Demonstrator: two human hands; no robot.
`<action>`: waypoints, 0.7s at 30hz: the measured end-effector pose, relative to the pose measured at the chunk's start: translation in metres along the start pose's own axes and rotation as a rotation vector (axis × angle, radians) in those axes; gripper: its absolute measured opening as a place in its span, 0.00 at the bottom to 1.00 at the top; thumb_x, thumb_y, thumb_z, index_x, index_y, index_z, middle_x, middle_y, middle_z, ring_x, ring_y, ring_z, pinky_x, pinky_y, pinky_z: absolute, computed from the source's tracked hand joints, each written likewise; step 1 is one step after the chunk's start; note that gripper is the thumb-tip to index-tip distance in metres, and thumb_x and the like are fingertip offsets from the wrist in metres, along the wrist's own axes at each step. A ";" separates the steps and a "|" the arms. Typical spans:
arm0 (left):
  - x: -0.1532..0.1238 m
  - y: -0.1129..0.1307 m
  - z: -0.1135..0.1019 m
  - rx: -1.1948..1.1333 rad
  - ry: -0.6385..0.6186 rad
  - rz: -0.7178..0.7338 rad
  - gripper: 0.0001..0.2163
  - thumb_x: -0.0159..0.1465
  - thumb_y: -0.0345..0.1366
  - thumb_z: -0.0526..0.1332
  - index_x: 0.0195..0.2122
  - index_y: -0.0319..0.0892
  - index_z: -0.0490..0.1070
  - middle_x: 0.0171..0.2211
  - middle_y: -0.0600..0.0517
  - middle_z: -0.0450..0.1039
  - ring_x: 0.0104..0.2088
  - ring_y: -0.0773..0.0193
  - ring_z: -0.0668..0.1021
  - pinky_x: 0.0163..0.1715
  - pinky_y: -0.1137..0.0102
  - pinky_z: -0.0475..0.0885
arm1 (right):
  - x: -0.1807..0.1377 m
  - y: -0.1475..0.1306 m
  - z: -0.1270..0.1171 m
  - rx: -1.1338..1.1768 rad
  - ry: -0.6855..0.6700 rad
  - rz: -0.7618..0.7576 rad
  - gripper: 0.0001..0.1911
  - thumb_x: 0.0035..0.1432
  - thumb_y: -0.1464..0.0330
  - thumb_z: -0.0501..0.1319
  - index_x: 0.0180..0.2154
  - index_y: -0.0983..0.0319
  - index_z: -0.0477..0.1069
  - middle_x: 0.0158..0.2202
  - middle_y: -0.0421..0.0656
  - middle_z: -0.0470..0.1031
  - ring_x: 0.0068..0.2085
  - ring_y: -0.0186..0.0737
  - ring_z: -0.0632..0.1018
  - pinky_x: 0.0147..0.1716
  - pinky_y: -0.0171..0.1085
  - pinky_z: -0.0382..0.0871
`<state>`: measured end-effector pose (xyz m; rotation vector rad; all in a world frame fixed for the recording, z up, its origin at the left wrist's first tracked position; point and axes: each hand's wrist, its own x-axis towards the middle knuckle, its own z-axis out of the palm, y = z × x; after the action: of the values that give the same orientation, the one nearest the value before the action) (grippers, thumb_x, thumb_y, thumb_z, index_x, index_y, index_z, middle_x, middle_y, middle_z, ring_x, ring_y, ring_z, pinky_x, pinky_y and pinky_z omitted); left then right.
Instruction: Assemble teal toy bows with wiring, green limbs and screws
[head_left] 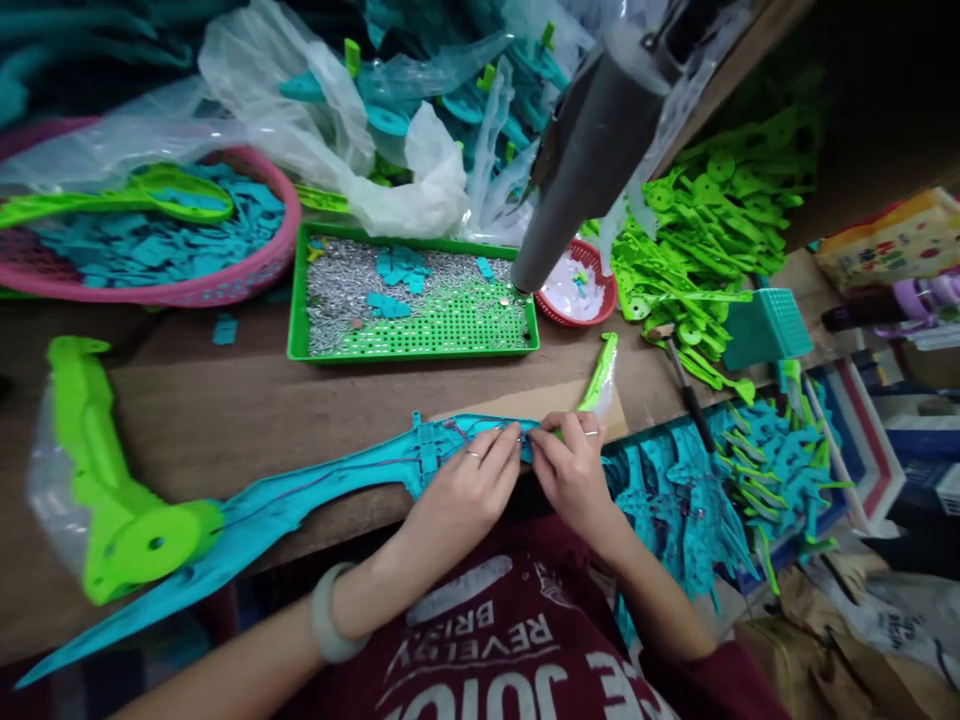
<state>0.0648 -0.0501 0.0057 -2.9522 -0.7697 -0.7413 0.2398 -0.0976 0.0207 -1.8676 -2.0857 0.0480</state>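
Observation:
A long teal plastic bow limb [315, 485] lies across the near edge of the wooden table [225, 400], with a lime-green end piece [112, 510] at its left and a green tip [600, 375] at the right. My left hand [465, 490] has its fingers closed, pinching the middle of the teal limb. My right hand [574, 465] pinches the same spot from the right, fingertips touching the left hand's. A thin dark cord runs along the limb.
A green tray [412, 345] of small metal screws and teal bits sits behind. A pink basket [150, 285] of teal parts is at back left. A grey press column [585, 150] hangs over a red dish [600, 300]. Green parts [705, 230] and teal parts [750, 470] pile at right.

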 end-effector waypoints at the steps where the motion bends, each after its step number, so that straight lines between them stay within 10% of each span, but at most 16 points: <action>1: 0.001 -0.001 0.000 -0.004 0.006 -0.002 0.17 0.65 0.19 0.50 0.49 0.26 0.76 0.51 0.35 0.78 0.46 0.49 0.79 0.37 0.62 0.77 | -0.001 0.000 0.000 0.001 0.003 0.006 0.09 0.68 0.72 0.57 0.40 0.60 0.76 0.41 0.46 0.74 0.43 0.44 0.68 0.48 0.45 0.61; 21: 0.007 0.004 -0.006 0.010 -0.071 -0.046 0.15 0.64 0.20 0.53 0.46 0.30 0.76 0.48 0.37 0.78 0.45 0.51 0.79 0.41 0.61 0.76 | 0.013 0.002 -0.005 0.168 -0.096 0.093 0.07 0.68 0.71 0.58 0.37 0.60 0.74 0.38 0.44 0.74 0.44 0.45 0.68 0.48 0.45 0.62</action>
<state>0.0697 -0.0510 0.0146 -2.9759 -0.8460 -0.6357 0.2421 -0.0852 0.0277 -1.8925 -1.9864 0.3308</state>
